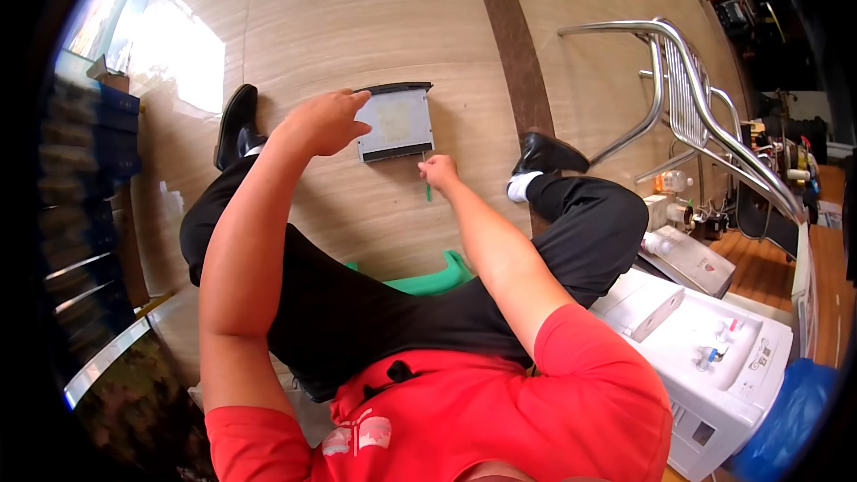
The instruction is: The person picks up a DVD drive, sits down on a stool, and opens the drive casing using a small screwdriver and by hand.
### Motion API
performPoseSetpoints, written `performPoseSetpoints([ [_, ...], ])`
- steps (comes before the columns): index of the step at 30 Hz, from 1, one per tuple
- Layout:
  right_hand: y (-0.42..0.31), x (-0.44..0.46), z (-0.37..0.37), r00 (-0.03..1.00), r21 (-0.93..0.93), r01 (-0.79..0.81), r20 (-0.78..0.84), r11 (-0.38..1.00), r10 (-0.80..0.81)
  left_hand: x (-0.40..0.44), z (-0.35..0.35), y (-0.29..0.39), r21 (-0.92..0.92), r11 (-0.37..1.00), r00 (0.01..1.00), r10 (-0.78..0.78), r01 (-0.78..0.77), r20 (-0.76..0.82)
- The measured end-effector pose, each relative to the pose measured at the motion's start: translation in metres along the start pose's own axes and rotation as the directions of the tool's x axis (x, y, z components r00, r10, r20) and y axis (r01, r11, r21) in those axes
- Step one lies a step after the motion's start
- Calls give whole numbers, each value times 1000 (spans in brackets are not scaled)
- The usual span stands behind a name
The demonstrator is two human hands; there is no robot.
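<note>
left hand (325, 121) splayed at box (397, 120); right hand (438, 171) pinches what seems a screwdriver (428, 193).

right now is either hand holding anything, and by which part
The right hand holds a green-handled tool, apparently by its shaft; whether the left hand grips the metal box can't be told.

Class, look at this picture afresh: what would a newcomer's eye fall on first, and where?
Probably the red shirt, bright across the bottom centre. Next, the flat grey box at upper centre, with the left hand at its left edge and the right hand pinching a thin green-handled tool at its near edge. The shiny metal chair at upper right also catches the eye.
</note>
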State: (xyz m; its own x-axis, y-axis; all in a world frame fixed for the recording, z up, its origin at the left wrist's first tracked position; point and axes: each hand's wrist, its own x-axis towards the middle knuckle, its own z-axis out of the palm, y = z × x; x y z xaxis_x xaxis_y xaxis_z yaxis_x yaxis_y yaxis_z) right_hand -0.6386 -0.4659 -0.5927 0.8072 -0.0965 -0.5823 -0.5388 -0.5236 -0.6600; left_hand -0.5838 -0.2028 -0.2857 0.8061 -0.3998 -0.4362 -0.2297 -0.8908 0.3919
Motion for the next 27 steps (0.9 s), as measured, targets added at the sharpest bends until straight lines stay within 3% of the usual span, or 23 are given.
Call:
performPoseSetpoints([
  [6,-3,0,0,991,113,-105,96,988,95,2,-1,4,-3,1000,1000,-6,7,5],
  [8,-3,-2,2,984,245,-136,142,960,103,3,-1,5,-4,1000,1000,-2,2,14],
  [12,2,2,3,990,233,-109,111,966,85,4,-1,6,2,1000,1000,5,-5,11],
  [14,6,6,3,1000,109,8,28,994,-11,5,1,6,5,1000,1000,9,-9,4],
  [17,9,11,4,1000,61,-2,11,998,2,8,2,6,25,1000,1000,9,-9,19],
  [23,-10,-1,-3,991,172,-111,86,979,98,13,6,4,46,999,999,20,-21,26],
  [27,-12,-3,-1,992,210,-103,90,972,86,15,6,7,25,1000,999,10,-11,43],
])
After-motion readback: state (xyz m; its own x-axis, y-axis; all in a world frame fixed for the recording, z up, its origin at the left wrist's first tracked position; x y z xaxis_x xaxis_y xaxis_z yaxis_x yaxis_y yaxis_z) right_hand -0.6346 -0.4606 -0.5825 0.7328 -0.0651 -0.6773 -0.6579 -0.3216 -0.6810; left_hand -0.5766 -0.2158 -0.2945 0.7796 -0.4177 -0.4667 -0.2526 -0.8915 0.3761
